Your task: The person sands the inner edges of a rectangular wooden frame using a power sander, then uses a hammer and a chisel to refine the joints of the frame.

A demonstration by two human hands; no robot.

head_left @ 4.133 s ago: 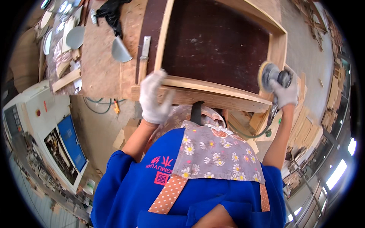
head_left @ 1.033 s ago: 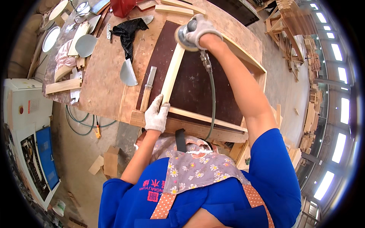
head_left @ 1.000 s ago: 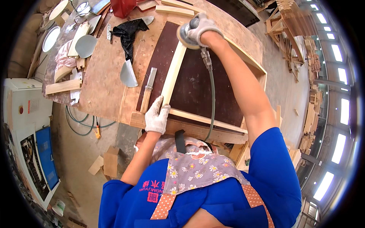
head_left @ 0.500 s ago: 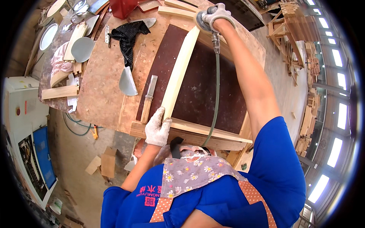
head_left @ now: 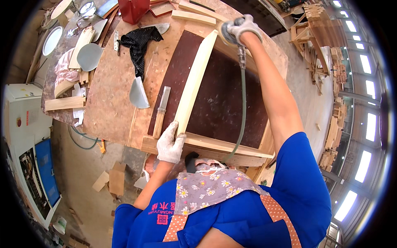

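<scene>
Hazards and grip at a wooden frame, which lies on a dark red-brown panel upon the surface. Left to right: the chisel lies loose just beside the left rail; a sideways slip of the frame could push it toward the gloved left hand. That hand appears to be the frame's only restraint, so a hard push at the far end could pivot the work about the near-left corner. The hose, crossing the frame's interior, could snag on the near rail and jerk the tool. At the far-left corner, a tilted pneumatic sander could gouge or round the edge. Grip, left: narrow, fingers and thumb about the left rail's near end. Grip, right: the gloved right hand is closed over the sander's head; whether its disc touches wood cannot be told.
</scene>
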